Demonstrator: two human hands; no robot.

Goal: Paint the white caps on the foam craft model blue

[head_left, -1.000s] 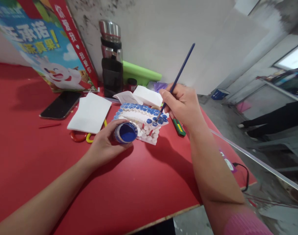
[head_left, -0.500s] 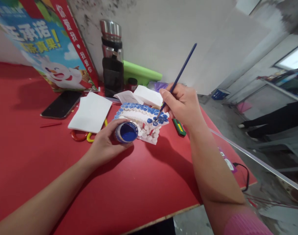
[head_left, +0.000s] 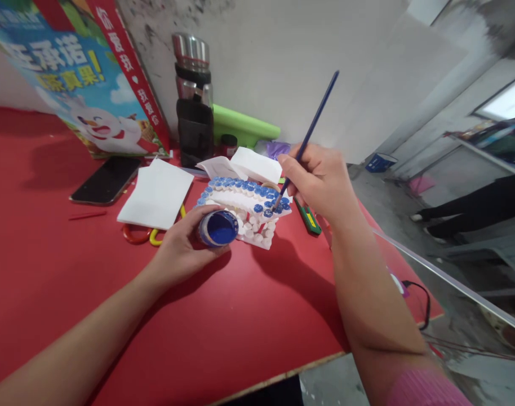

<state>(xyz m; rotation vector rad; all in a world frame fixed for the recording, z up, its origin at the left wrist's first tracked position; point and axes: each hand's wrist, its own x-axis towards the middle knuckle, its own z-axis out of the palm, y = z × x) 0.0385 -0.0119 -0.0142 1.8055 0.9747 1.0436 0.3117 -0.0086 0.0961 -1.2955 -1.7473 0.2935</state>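
My left hand (head_left: 183,242) is wrapped round a small open jar of blue paint (head_left: 221,228), tilted so its inside faces me. Between the thumb and fingers of my right hand (head_left: 319,177) is a dark blue paintbrush (head_left: 314,121), its bristles down at the right end of a white model (head_left: 232,200). Small round pieces cover the model; those along its top edge and right end are blue, while the lower ones (head_left: 253,228) are white. The jar and my left fingers hide part of the model's left side.
Folded white paper (head_left: 154,194) lies over scissors (head_left: 136,234), near a black phone (head_left: 106,180). A tumbler (head_left: 194,101), a green roll (head_left: 244,124) and a printed box (head_left: 92,84) stand at the wall. A green utility knife (head_left: 309,219) lies right of the model. A person's legs (head_left: 473,206) show far right.
The brush tip has shifted slightly to the right on the blue pieces, with my right hand moving a little right. My left hand and the jar have stayed put.
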